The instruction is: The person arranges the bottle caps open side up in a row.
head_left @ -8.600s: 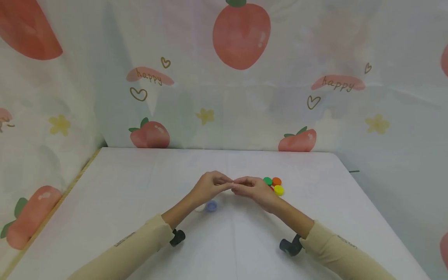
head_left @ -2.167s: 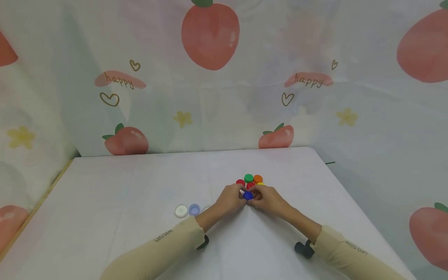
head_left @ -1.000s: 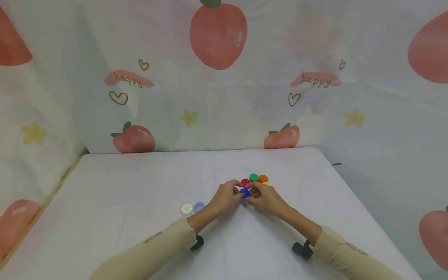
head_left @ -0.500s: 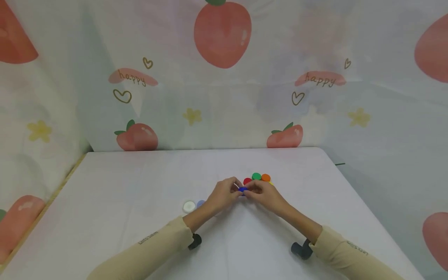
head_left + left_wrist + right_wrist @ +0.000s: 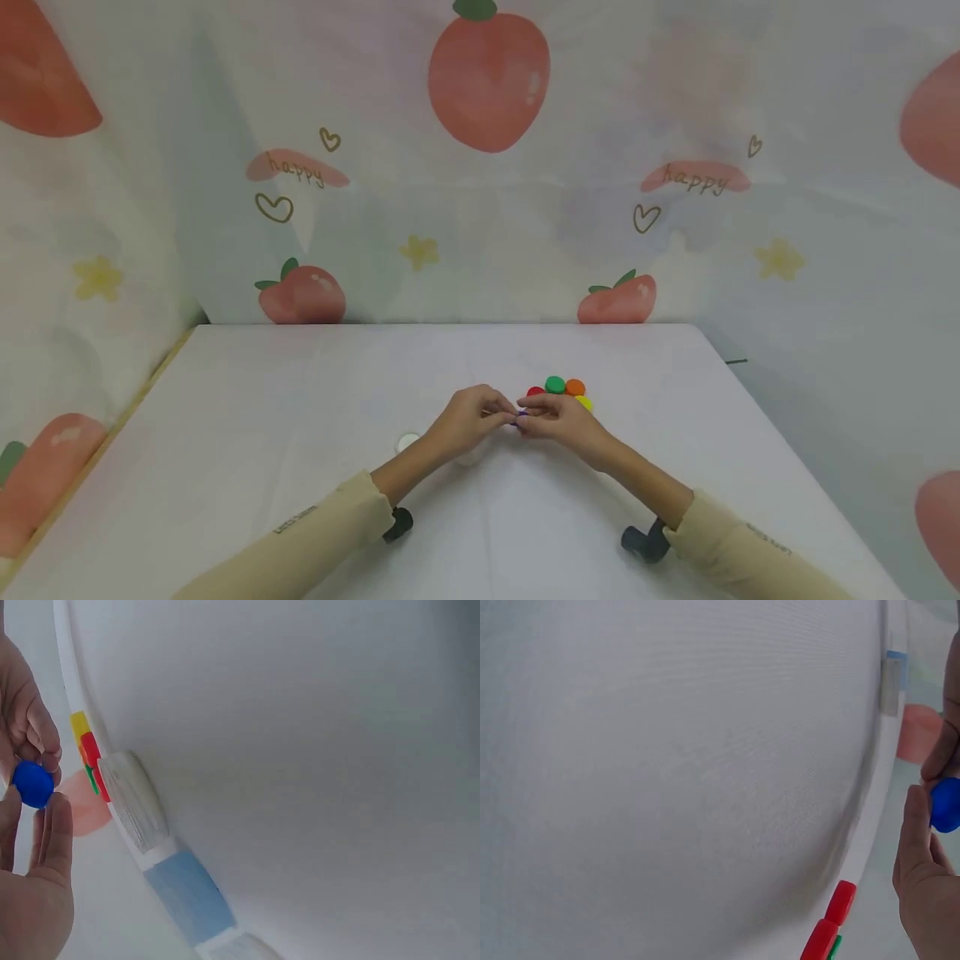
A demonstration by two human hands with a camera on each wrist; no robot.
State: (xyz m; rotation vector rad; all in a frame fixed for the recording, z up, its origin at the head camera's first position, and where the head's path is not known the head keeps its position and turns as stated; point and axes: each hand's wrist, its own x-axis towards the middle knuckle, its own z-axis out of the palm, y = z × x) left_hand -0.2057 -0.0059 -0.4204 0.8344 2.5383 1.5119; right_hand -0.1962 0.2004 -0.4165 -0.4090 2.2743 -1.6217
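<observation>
Between my two hands, above the table, is a small blue disc, perhaps a bottle cap (image 5: 33, 784). My left hand (image 5: 467, 423) pinches one side of it with thumb and fingers. My right hand (image 5: 566, 427) pinches the opposite side. From the head view just a sliver of the blue disc shows between the fingertips; both wrist views show its round face. Just behind my right hand lie caps in red (image 5: 535, 391), green (image 5: 555, 385), orange (image 5: 575, 387) and yellow (image 5: 584, 404), partly covered by that hand.
On the white table (image 5: 300, 392), a whitish round piece (image 5: 407, 442) lies beside my left forearm. In the left wrist view a pale blue piece (image 5: 191, 896) sits between two whitish round ones. A patterned cloth (image 5: 487, 217) hangs behind the table's back edge.
Earliest, my fingertips met with no blue disc visible. Later both hands held it with its face toward the head camera; since then it has tilted edge-on and moved slightly left of the coloured caps.
</observation>
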